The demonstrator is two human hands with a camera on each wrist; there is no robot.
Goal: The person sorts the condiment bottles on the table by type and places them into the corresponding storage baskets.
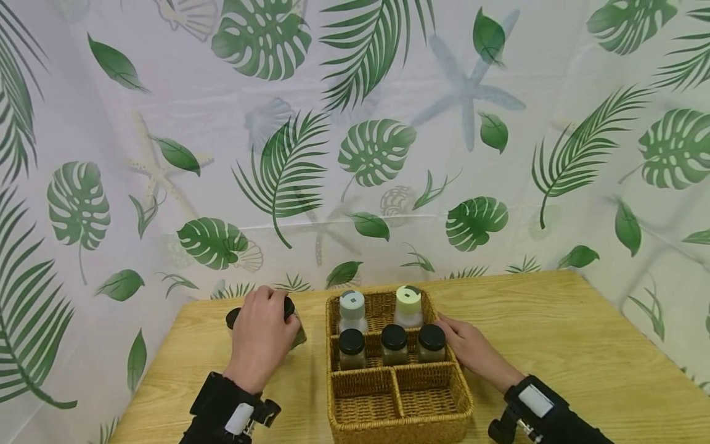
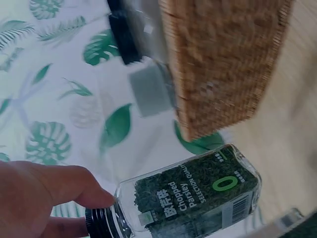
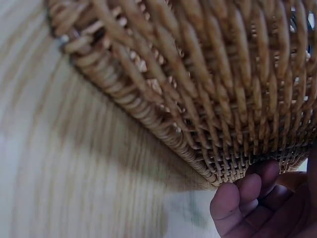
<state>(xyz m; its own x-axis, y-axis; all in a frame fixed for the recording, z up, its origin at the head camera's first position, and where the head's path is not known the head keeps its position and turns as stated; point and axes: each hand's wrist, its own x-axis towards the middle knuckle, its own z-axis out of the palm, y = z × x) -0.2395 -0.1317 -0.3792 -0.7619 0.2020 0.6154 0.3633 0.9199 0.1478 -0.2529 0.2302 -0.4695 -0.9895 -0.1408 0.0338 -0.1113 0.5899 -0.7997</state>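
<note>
My left hand [image 1: 262,336] grips a clear glass jar of chopped parsley [image 2: 193,193] by its black cap, left of the wicker basket. The jar is tilted, its labelled side showing in the left wrist view. Just behind this hand, another black cap [image 1: 232,317] shows, mostly hidden. My right hand [image 1: 478,351] rests against the outside of the basket's right wall, fingers [image 3: 228,201] loosely bent beside the weave. Divided into compartments, the wicker basket [image 1: 399,428] stands on the table. Its middle row holds black-capped jars [image 1: 394,345]; the back row holds a white-capped jar [image 1: 352,311] and a yellow-capped jar [image 1: 408,305].
Two front compartments of the basket, split by a wicker divider [image 1: 397,393], show their bare woven floor. The light wooden table [image 1: 554,345] extends to both sides. Behind it hangs a white leaf-print cloth [image 1: 383,203], close to the table's back edge.
</note>
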